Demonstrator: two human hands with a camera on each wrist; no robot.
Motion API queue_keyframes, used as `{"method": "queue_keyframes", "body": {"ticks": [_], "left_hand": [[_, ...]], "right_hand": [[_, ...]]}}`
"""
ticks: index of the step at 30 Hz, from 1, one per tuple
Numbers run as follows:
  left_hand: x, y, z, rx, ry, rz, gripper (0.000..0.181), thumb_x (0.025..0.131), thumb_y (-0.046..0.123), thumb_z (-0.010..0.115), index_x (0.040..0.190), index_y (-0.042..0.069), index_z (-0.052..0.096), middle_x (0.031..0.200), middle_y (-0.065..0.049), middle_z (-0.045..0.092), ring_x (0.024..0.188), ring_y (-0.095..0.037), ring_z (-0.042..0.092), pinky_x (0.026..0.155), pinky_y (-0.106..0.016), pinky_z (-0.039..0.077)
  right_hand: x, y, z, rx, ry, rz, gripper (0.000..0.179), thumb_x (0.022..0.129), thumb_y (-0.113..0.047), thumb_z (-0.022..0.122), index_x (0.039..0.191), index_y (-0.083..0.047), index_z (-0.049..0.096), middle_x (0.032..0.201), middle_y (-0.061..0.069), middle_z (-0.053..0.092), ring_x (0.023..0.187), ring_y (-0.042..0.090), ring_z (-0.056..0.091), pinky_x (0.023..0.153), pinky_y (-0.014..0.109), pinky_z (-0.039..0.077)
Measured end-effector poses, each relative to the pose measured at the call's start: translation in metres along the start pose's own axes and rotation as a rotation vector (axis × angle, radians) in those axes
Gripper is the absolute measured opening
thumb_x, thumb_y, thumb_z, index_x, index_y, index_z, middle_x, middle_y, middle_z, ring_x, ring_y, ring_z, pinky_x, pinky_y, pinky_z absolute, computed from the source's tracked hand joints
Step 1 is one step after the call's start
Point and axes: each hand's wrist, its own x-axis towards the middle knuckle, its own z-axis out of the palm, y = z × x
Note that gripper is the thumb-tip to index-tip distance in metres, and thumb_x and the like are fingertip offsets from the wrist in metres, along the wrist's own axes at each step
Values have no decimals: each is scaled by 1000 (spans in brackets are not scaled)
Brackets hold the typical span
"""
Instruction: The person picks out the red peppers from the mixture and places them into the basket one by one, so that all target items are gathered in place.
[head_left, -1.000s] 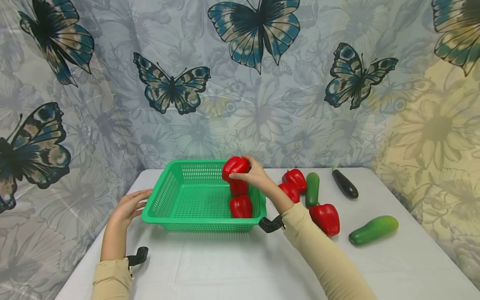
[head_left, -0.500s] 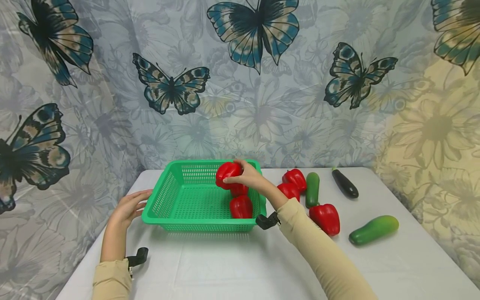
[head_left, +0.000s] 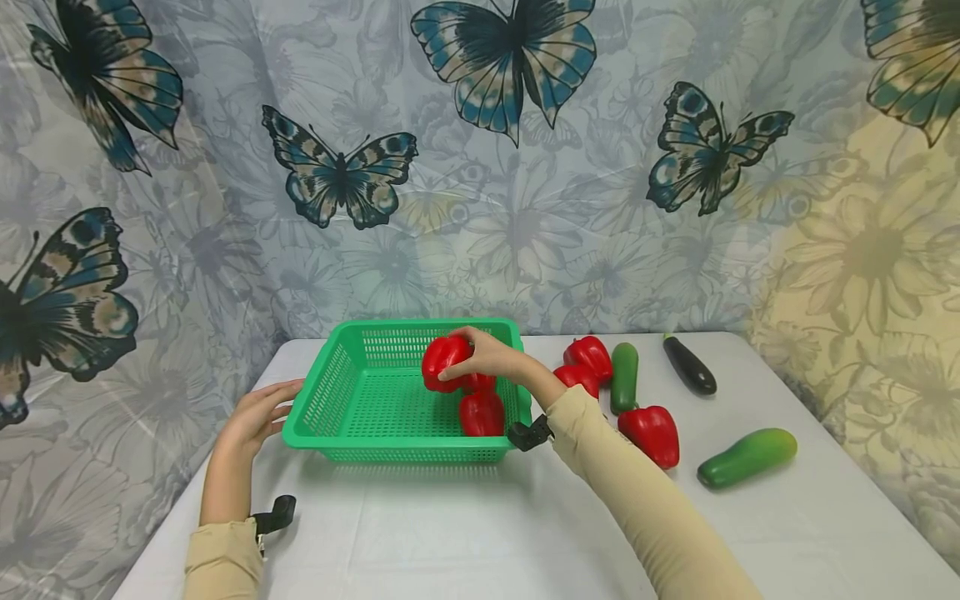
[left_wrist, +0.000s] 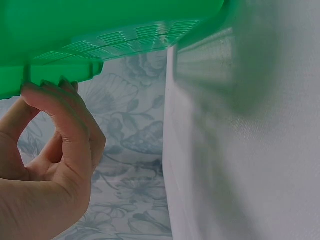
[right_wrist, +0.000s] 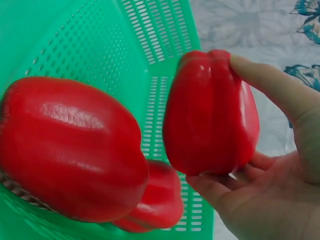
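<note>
My right hand (head_left: 491,357) holds a red bell pepper (right_wrist: 210,115) over the middle of the green basket (head_left: 408,443), thumb at one end and fingers at the other in the right wrist view. Two more red peppers lie along the basket's right side: a near one (head_left: 482,414) and a far one (right_wrist: 157,200), partly hidden behind the held pepper and hand in the head view. At the basket's left edge my left hand (head_left: 255,414) touches the rim with its fingertips. In the left wrist view its loosely bent fingers (left_wrist: 70,117) meet the rim's lower edge.
Right of the basket on the white table (head_left: 420,533) lie several vegetables: two red peppers (head_left: 588,358) close together, a cucumber (head_left: 624,379), another red pepper (head_left: 651,435), an eggplant (head_left: 690,367) and a thicker green vegetable (head_left: 747,458). A butterfly-print cloth (head_left: 517,233) hangs behind.
My right hand has carried the red pepper left and down, from over the basket's back right to lower over its middle. The left hand has stayed at the rim.
</note>
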Motion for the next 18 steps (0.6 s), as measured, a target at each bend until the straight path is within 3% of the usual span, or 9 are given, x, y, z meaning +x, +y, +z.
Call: {"method": "queue_keyframes", "body": {"ticks": [8, 13, 18], "left_hand": [[-10, 10, 3, 17, -25, 32, 64, 85, 53, 71, 135, 16, 59, 116, 17, 62, 100, -4, 64, 82, -27, 55], [3, -1, 0, -11, 16, -11, 67, 81, 55, 74, 135, 19, 60, 118, 17, 61, 100, -3, 63, 81, -25, 54], [9, -6, -2, -20, 4, -18, 77, 79, 57, 74, 140, 14, 54, 123, 12, 57, 99, -3, 63, 82, -25, 54]], "right_hand": [[1, 0, -1, -45, -71, 1, 77, 80, -34, 79, 144, -20, 38, 138, 7, 48, 127, 28, 47, 98, 51, 50], [4, 2, -1, -23, -117, -6, 77, 80, -29, 79, 144, -21, 37, 136, 7, 49, 126, 27, 47, 97, 50, 51], [5, 2, 1, -22, -145, -30, 76, 79, -27, 80, 143, -21, 39, 135, 6, 51, 124, 26, 49, 96, 48, 52]]}}
